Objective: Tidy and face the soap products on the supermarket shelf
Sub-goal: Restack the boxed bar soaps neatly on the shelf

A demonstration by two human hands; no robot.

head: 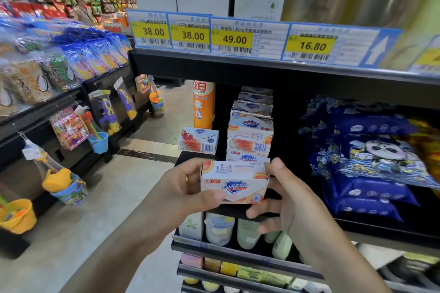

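Note:
A white and orange Safeguard soap box (pixel 234 181) is held in front of the shelf, its logo face toward me. My left hand (pixel 183 188) grips its left end, thumb across the front. My right hand (pixel 283 197) holds its right end, fingers curled under it. Behind it stands a stack of matching soap boxes (pixel 250 131) on the dark shelf (pixel 190 156). A single red and white soap box (pixel 198 140) lies to the left of the stack, its barcode side facing out.
An orange bottle (pixel 203 104) stands behind the single box. Blue wipe packs (pixel 371 157) fill the shelf's right side. Price tags (pixel 233 39) line the shelf above. Tubes and jars (pixel 220 228) sit on the lower shelf. Toy buckets (pixel 64 185) hang across the aisle at left.

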